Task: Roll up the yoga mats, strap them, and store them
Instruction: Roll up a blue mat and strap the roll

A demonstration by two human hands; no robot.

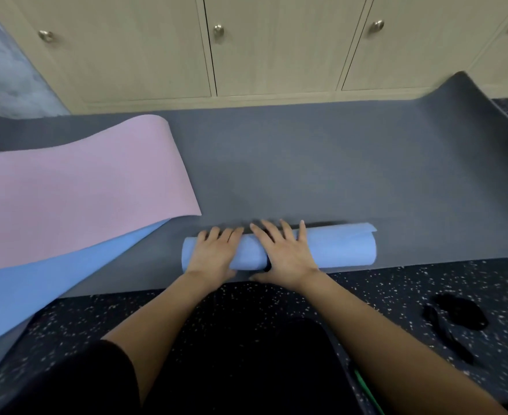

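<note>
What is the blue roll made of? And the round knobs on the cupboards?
The blue roll looks like soft foam or rubbery plastic, matte: it curls into a tight coil and shows no shine. Which of the two, I cannot tell. The cupboard knobs look like polished metal: silvery with bright glints.

One head-worn wide-angle camera looks forward and down, close above the rolled blue mat (pixel 342 250), facing the cabinet doors (pixel 276 49)
</note>
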